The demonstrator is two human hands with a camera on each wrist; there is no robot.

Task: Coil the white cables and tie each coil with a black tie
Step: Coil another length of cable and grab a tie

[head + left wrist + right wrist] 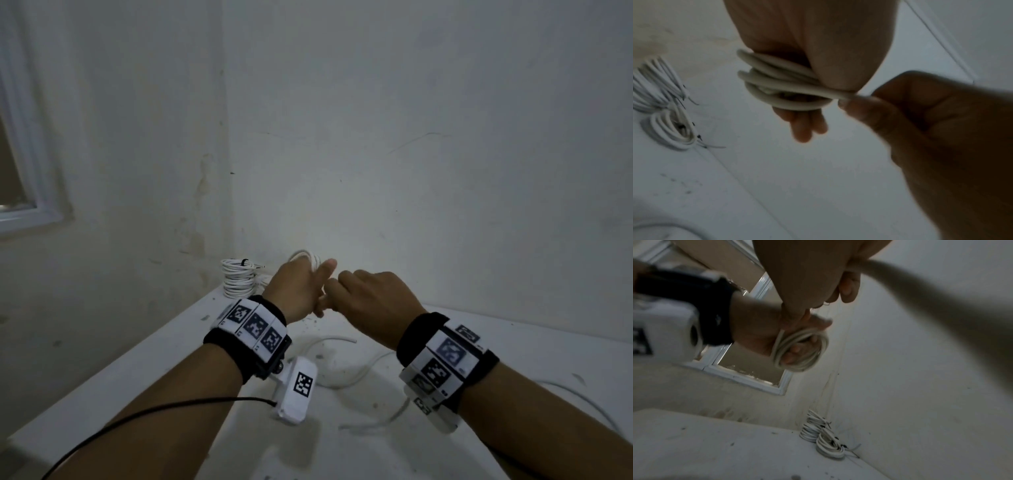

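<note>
Mid-coiling: white cable coil (781, 84) wound round the fingers of the left hand (298, 291), raised above the table (513, 359). Right hand (373, 298) pinching the free strand, seemingly. Next: wind on the slack, then fetch a black tie.

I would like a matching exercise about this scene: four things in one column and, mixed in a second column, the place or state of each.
Column 1
1. left hand
2. right hand
3. stack of tied white cable coils
4. loose white cable strand

Column 2
A. stands in the far corner of the white table, against the wall
B. has a half-wound white cable coil looped around its fingers
C. lies uncoiled on the table between the forearms
D. pinches the free run of the cable beside the coil

Pairs: 1-B, 2-D, 3-A, 4-C
</note>
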